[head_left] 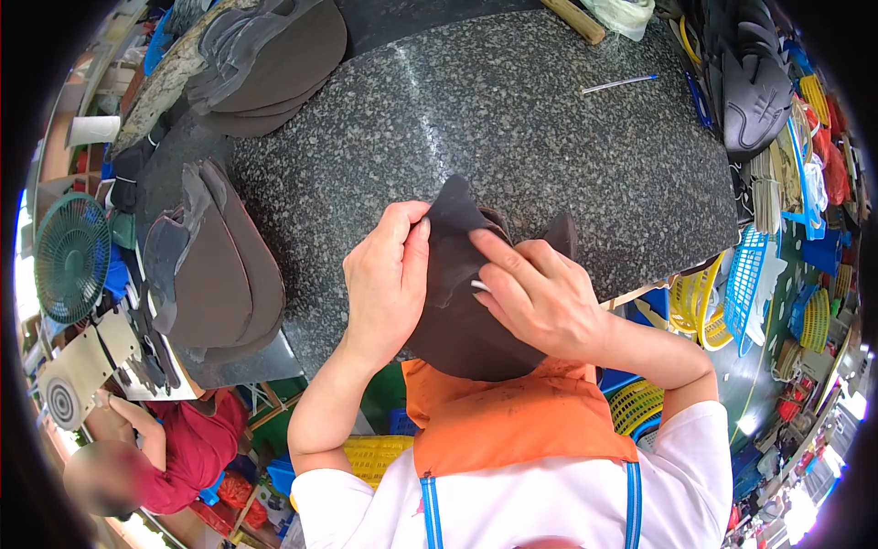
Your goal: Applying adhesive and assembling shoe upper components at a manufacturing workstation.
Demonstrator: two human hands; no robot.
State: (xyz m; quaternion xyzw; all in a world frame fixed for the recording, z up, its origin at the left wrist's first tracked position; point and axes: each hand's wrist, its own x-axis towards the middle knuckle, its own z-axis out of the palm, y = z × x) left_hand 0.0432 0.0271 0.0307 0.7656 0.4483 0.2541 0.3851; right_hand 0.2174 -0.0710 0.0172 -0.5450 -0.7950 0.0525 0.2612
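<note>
A dark brown, flat shoe-upper piece (476, 334) with a grey-black lining lies at the table's near edge, against my orange apron. My left hand (389, 270) pinches the edge of its raised dark flap (457, 209) between thumb and fingers. My right hand (544, 297) has its index fingertip pressed to the piece beside that flap, the other fingers curled over it. A small white bit shows at those curled fingertips; I cannot tell what it is. Another dark pointed edge stands up behind the right hand.
Stacks of similar brown pieces (229, 265) lie at the left and far left (293, 69). A pen (619, 84) rests on the speckled stone tabletop (512, 119). Black moulded parts (754, 96) pile up at the far right. Baskets (745, 284) stand right, a person (197, 453) lower left.
</note>
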